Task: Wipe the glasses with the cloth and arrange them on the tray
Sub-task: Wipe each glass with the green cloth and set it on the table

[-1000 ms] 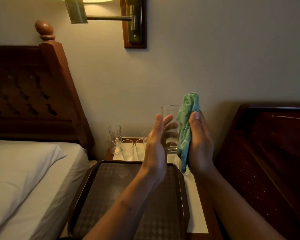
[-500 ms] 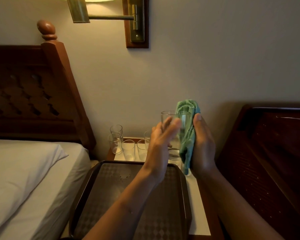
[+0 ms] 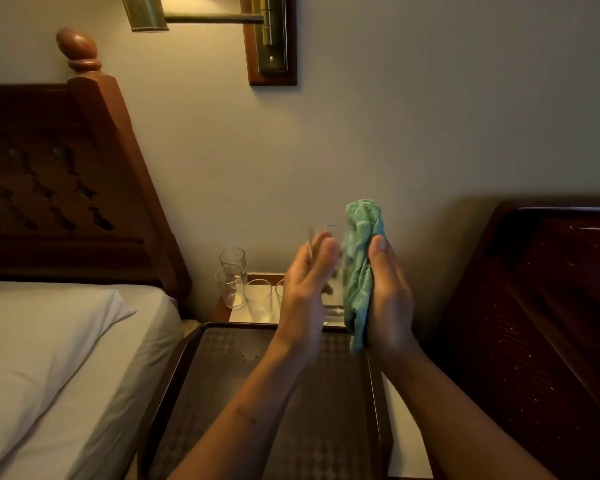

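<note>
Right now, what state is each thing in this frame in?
Glass, upright, gripped by the left hand above the tray's far edge.
Cloth, bunched, pressed against the glass by the right hand.
Tray, no glasses on it.
Other glasses, upright on the nightstand behind the tray.
Lamp, lit.

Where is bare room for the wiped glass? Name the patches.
The tray holds no glass; its floor is bare left of the forearms. A narrow white nightstand strip shows right of it. Crowded: the waiting glasses behind the tray.
</note>
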The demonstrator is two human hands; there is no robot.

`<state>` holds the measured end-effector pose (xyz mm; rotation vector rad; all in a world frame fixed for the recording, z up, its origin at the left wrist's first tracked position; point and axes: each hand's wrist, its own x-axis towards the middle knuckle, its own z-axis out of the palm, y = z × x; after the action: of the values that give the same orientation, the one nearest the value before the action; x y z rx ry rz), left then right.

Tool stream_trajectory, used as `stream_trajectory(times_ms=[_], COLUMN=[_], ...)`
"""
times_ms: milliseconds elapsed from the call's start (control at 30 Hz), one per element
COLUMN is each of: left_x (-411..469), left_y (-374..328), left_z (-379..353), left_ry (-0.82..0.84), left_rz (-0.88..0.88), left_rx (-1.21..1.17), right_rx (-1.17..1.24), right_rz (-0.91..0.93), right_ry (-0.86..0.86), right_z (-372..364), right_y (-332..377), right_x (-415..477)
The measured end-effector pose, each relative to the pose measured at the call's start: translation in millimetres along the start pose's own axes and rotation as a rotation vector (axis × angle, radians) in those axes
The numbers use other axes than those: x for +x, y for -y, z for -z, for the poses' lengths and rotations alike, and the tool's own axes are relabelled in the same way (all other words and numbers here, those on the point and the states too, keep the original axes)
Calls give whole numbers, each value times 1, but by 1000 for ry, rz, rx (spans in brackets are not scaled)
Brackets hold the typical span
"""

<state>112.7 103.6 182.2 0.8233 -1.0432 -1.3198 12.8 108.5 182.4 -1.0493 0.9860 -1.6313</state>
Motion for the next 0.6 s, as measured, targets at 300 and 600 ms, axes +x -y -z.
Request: stream_trajectory(times_ms=[300,600], left_x=[39,99], left_y=[-4,-4], left_z=[25,95], left_ry=[-18,-165], left_rz=[-375,-253], left_rx=[297,592], right_rx=[507,-200], right_rz=[-590,-461], right_ry=[50,-43], right_z=[-1,10], right_y=[-31,-83], right_x=[9,48])
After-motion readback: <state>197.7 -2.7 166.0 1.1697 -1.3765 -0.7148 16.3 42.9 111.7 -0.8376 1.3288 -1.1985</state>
